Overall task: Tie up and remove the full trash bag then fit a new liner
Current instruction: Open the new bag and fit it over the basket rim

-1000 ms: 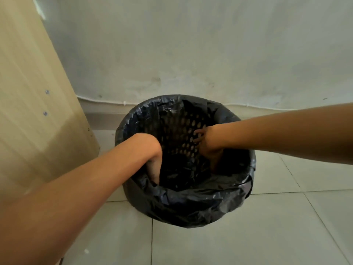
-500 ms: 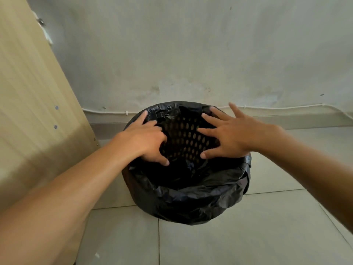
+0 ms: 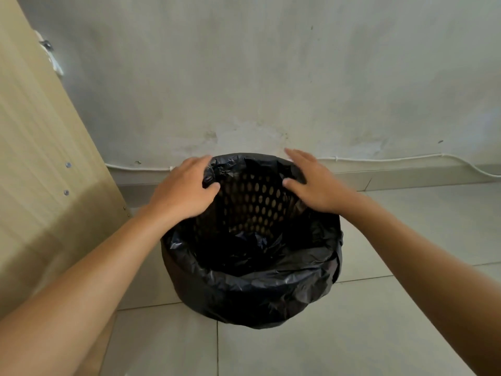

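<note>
A pale, scuffed wall [image 3: 271, 77] meets a grey tiled floor [image 3: 352, 335], with a thin white cable [image 3: 393, 158] running along the skirting and a light wooden panel [image 3: 40, 185] standing at the left. On the floor, just in front of the wall, sits the round perforated bin [image 3: 257, 202], already wearing a black liner [image 3: 252, 294].

The old full bag is nowhere in view, so by my judgement the work is in its last step: seating the new liner. The plastic is folded down over the near half of the rim in a thick, crinkled cuff and bunches loosely in the bottom of the bin. At the far side the lattice of oval holes shows bare on the inner wall, so the liner seems not to cover that wall yet.

The 2 hands work the far rim. The left hand [image 3: 184, 191] lies over the rim at the far left, thumb tucked to the inner side against a fold of plastic and fingers over the outside; it looks like a pinch on the liner edge. The right hand [image 3: 311, 183] rests at the far right with fingers straight and loosely spread, pressing on the plastic there; whether it grips anything I cannot tell.

The next move likely calls for drawing the far edge up and over the rim evenly, then smoothing the slack inside. The film looks thin, so a hard tug could tear it or pull the near cuff off.
</note>
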